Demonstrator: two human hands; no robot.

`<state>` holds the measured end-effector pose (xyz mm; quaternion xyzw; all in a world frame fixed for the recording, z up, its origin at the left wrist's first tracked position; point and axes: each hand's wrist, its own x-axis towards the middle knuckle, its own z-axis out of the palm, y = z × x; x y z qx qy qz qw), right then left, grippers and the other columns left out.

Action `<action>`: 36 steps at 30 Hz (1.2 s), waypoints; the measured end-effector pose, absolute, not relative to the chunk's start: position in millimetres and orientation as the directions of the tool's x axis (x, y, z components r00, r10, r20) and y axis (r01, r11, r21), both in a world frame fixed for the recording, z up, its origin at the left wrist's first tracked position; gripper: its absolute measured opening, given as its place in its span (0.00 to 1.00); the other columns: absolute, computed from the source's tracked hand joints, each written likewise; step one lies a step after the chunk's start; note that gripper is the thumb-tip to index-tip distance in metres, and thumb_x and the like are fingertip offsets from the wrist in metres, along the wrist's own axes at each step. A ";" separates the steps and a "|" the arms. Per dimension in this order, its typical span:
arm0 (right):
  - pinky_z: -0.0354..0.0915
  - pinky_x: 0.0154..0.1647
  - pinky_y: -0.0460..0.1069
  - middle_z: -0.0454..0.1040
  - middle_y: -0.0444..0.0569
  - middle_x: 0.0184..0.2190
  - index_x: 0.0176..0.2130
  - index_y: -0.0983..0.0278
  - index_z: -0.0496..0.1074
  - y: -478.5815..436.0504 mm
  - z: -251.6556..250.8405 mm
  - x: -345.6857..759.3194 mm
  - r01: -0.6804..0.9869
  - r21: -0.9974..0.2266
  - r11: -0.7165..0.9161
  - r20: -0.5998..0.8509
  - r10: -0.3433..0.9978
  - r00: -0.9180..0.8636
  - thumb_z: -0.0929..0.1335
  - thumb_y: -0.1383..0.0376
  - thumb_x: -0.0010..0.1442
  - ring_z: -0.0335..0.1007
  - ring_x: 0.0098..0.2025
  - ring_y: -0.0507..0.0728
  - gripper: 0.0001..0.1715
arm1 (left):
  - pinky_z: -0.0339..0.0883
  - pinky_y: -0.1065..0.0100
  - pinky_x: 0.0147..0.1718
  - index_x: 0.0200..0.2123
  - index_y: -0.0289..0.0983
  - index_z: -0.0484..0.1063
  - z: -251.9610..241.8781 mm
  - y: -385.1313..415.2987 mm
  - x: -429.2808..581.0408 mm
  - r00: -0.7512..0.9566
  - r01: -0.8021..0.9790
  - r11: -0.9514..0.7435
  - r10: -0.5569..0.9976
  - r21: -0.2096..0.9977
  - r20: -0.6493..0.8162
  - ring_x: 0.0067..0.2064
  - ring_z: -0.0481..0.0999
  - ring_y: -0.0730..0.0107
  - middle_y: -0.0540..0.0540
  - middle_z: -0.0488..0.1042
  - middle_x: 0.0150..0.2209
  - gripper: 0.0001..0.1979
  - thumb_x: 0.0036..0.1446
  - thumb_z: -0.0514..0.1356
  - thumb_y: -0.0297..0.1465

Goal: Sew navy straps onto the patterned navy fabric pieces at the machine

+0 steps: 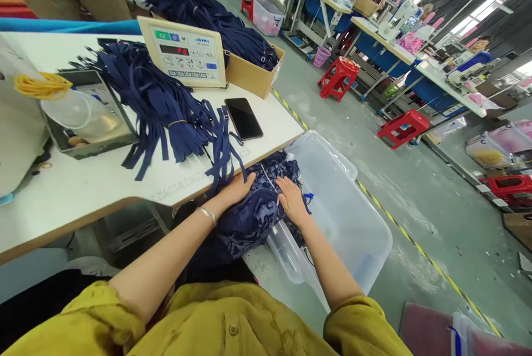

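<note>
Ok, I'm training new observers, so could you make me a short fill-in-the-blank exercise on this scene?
1. The left hand and right hand touch bunched navy fabric, and a bangle circles the ____ wrist.
2. The control panel on the table bears the brand name ____.
3. Near the navy straps, a black ____ lies on the table.
4. The floor line is striped black and ____.

Missing words: left; JUKI; phone; yellow.

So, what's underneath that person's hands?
The left hand and right hand are on bunched, patterned dark blue fabric. Both palms, and whatever lies below the fabric's top folds, are covered.
</note>
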<state>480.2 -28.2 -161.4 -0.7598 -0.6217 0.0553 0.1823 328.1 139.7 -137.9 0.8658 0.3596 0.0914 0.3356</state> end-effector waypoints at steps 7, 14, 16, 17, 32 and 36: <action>0.56 0.60 0.59 0.70 0.55 0.54 0.51 0.65 0.70 -29.0 -125.8 467.3 0.872 -0.455 -0.183 0.341 0.868 0.361 0.58 0.62 0.67 0.62 0.58 0.59 0.20 | 0.48 0.50 0.62 0.63 0.50 0.53 -104.8 76.4 271.8 0.909 0.333 -0.755 0.416 0.565 0.021 0.66 0.53 0.60 0.49 0.57 0.65 0.25 0.63 0.50 0.43; 0.62 0.55 0.50 0.74 0.50 0.47 0.50 0.61 0.71 55.9 -23.9 416.2 0.875 -0.480 0.061 0.309 0.946 0.103 0.57 0.63 0.68 0.68 0.51 0.55 0.19 | 0.58 0.46 0.57 0.61 0.46 0.58 -124.9 74.5 260.5 0.902 0.343 -0.811 0.425 0.475 0.075 0.65 0.56 0.57 0.45 0.59 0.64 0.23 0.62 0.50 0.28; 0.61 0.55 0.48 0.74 0.49 0.47 0.50 0.61 0.70 71.4 -14.0 400.4 0.882 -0.466 0.072 0.299 0.951 0.081 0.57 0.63 0.68 0.68 0.51 0.55 0.18 | 0.59 0.50 0.58 0.60 0.46 0.60 -123.3 73.3 252.7 0.894 0.331 -0.813 0.433 0.480 0.117 0.64 0.58 0.60 0.45 0.61 0.63 0.22 0.62 0.52 0.30; 0.61 0.54 0.48 0.74 0.49 0.47 0.50 0.61 0.70 74.6 -13.2 395.3 0.878 -0.474 0.062 0.312 0.945 0.101 0.56 0.63 0.68 0.68 0.51 0.55 0.18 | 0.59 0.53 0.58 0.59 0.45 0.61 -121.5 72.6 246.7 0.885 0.328 -0.810 0.444 0.486 0.142 0.63 0.60 0.63 0.45 0.62 0.62 0.21 0.62 0.52 0.31; 0.67 0.20 0.46 0.75 0.48 0.23 0.28 0.63 0.70 -94.2 -112.0 406.2 0.186 -0.825 -0.534 -0.412 0.792 0.451 0.59 0.52 0.62 0.73 0.24 0.54 0.22 | 0.63 0.54 0.54 0.56 0.35 0.62 -122.4 79.8 210.4 0.780 0.399 -0.765 0.573 0.506 0.252 0.56 0.68 0.57 0.35 0.69 0.55 0.23 0.62 0.50 0.41; 0.72 0.29 0.47 0.78 0.51 0.39 0.40 0.63 0.69 -102.7 -140.5 378.1 0.159 -0.836 -0.525 -0.380 0.764 0.521 0.61 0.63 0.61 0.76 0.39 0.54 0.10 | 0.41 0.36 0.60 0.62 0.41 0.56 -124.0 45.7 237.3 0.891 0.279 -0.867 0.394 0.413 0.226 0.66 0.47 0.39 0.35 0.54 0.65 0.43 0.45 0.66 0.45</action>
